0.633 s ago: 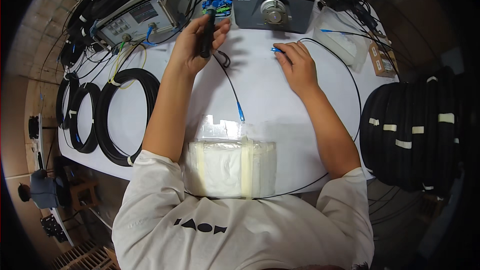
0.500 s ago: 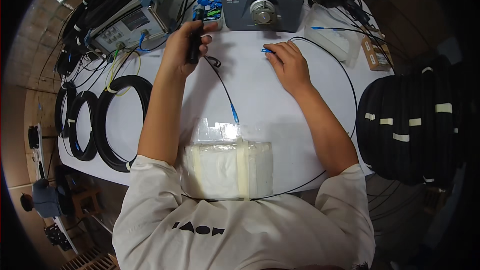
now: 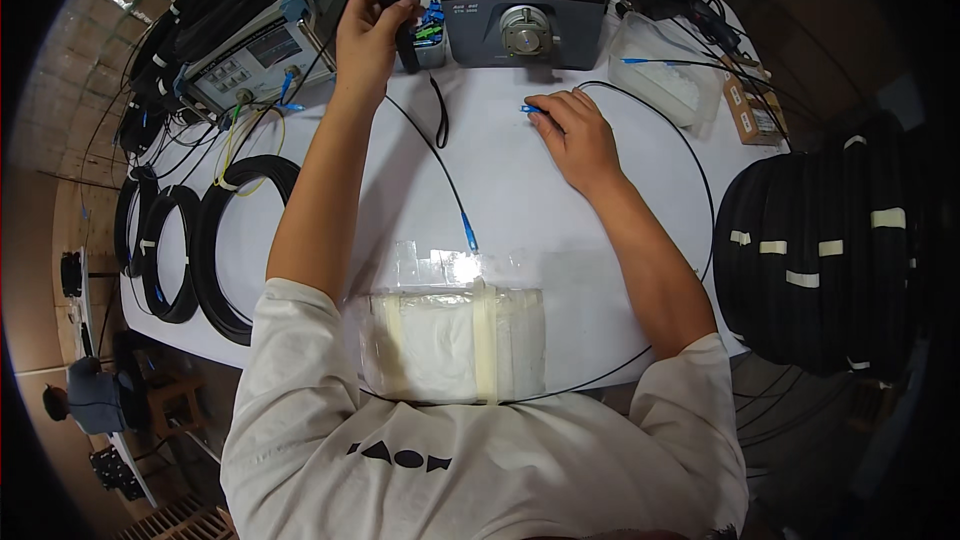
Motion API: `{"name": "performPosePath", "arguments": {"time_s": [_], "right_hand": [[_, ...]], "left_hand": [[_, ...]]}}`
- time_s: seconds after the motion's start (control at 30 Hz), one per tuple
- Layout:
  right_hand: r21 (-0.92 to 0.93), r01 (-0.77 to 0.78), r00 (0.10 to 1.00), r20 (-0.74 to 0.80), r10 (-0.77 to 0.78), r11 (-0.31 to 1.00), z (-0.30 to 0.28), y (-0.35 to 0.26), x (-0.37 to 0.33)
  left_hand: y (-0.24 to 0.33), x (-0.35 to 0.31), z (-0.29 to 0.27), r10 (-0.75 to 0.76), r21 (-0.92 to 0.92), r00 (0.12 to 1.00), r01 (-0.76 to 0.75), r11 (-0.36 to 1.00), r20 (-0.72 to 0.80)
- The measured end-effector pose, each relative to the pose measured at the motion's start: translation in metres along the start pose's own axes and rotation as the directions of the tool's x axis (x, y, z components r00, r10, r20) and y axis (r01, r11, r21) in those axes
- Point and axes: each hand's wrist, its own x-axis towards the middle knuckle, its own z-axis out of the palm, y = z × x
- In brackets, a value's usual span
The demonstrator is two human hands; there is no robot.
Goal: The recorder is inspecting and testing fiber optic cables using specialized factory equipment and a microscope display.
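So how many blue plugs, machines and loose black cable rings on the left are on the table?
Blue plugs on the thin black cable: 2, one under the right hand at, one lying near the taped pad at.
Machines: 2, a dark box with a round knob and a grey meter.
Black cable rings at left: 3.
Total: 7

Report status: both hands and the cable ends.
Left hand gripping black handheld tool. Right hand pinning blue connector to table. Second blue connector lies loose mid-table.
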Motion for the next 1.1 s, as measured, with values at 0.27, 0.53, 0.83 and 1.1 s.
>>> {"name": "performPosePath", "arguments": {"time_s": [0.27,0.53,0.83,1.1], "right_hand": [[0.028,0.007,1.000,0.011,-0.007,1.000,0.001,0.002,0.001],[0.026,-0.011,1.000,0.019,0.011,1.000,0.001,0.001,0.001],[0.032,-0.039,0.999,0.037,0.038,0.999,0.001,0.001,0.000],[-0.008,-0.024,0.998,0.065,0.025,1.000,-0.001,0.002,0.000]], "left_hand": [[-0.001,-0.004,0.003,0.332,0.135,0.919,-0.365,0.921,0.214],[-0.014,-0.002,-0.009,0.314,0.703,0.879,-0.477,0.528,0.360],[-0.006,0.000,-0.007,-0.054,0.813,0.940,-0.263,0.519,0.338],[-0.018,-0.014,-0.003,-0.052,0.877,0.935,-0.309,0.369,0.351]]}}
